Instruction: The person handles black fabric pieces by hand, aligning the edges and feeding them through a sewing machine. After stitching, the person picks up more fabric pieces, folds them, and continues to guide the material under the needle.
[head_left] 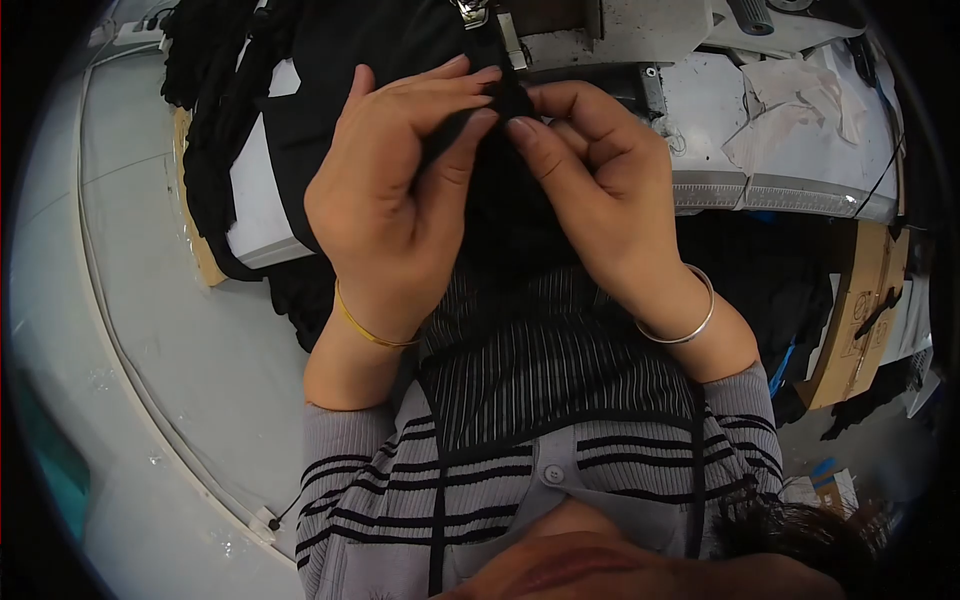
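Black fabric spreads over the work surface and hangs down between my hands. My left hand pinches a fold of it between thumb and fingertips, with the little finger raised. Close beside it, my right hand is closed on the same fabric, thumb against a bent index finger. The exact edge held is hidden by the fingers and the dark cloth. Just beyond the fingertips is the metal presser foot of a sewing machine.
The white machine table has a ruler strip along its front edge. Crumpled pale scraps lie on its right side. A cardboard box stands below right. Bunched black cloth hangs at the left, near a cable on the floor.
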